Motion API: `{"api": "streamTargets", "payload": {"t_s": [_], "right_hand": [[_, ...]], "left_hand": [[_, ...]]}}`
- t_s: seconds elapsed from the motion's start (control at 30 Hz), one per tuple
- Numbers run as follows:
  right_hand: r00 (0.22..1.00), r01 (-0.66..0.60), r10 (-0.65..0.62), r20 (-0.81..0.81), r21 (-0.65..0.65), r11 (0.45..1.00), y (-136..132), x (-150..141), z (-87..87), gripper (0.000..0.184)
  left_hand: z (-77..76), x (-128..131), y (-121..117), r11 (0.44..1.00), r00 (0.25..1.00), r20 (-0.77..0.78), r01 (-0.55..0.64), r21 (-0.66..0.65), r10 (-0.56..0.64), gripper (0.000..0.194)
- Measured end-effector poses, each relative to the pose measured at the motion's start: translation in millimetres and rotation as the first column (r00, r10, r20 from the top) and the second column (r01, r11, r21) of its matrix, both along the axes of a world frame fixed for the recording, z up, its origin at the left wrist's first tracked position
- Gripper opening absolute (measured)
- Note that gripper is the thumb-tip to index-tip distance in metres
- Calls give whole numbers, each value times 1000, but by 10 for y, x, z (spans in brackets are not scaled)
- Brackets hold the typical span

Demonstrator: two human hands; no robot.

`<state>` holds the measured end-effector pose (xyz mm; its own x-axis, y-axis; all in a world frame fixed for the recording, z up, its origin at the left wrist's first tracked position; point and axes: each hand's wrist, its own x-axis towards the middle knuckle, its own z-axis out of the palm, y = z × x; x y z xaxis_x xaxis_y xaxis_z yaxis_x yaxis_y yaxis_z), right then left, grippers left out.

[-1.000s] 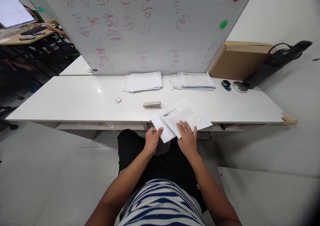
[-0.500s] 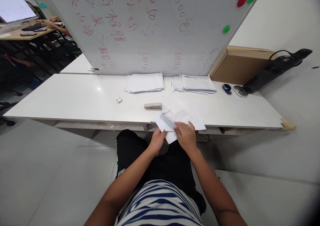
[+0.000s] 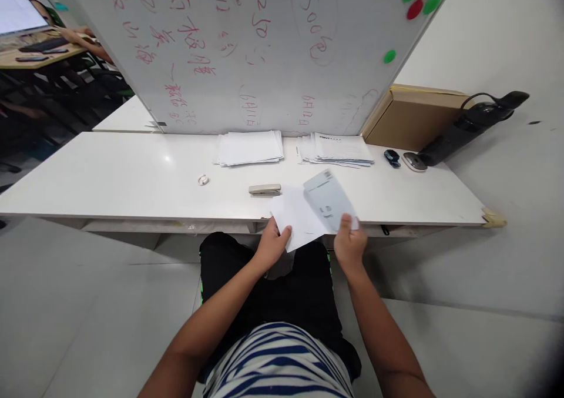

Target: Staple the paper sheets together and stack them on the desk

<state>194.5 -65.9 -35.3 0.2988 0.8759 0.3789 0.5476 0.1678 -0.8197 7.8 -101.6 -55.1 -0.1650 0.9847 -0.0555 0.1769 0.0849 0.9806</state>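
Observation:
My left hand pinches the lower left corner of a blank white sheet of paper, held over the desk's front edge. Between thumb and fingers, my right hand grips a second sheet, bluish-grey with dark print, which is raised and slightly blurred. The two sheets overlap near the middle. Just beyond the blank sheet lies a beige stapler, touched by neither hand. Two stacks of paper rest farther back: a blank-topped left stack and a printed right stack.
A whiteboard stands behind the white desk. At the right are a cardboard box, a black bottle, a mouse and a small dark object. A small white ring-shaped item lies left. Another person's arm shows far left.
My right hand has moved right, turning the printed top sheet over and away from the blank sheet beneath. My left hand keeps its hold on the paper's corner.

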Motion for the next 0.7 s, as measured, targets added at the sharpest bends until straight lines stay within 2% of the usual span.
{"api": "streamTargets", "payload": {"t_s": [0.07,0.13,0.23,0.3,0.4,0.5,0.57,0.7], "right_hand": [[978,209,-206,-43,120,970,152,126,154,53],[946,325,-315,-83,264,908,379,265,348,52],[936,343,-345,-74,423,839,841,472,652,48],[937,256,-339,79,502,826,1200,574,819,42],[869,-7,-259,421,534,846,1746,619,962,38],[747,-237,-99,658,402,884,2203,530,944,45],[716,-311,17,698,298,902,2420,432,841,48],[792,-358,254,555,85,930,2662,235,487,37]], "left_hand": [[78,-80,117,997,946,-319,72,19,-62,59],[142,-137,279,981,784,-598,195,-12,-163,71],[211,-171,560,918,515,-814,393,-54,-268,73],[250,-166,720,890,438,-851,450,-70,-288,71],[288,-147,859,903,463,-833,419,-96,-303,70],[273,-143,898,924,555,-780,373,-78,-289,69],[237,-147,905,942,654,-715,336,-19,-248,69],[176,-159,932,964,864,-471,249,91,-178,70]]}}
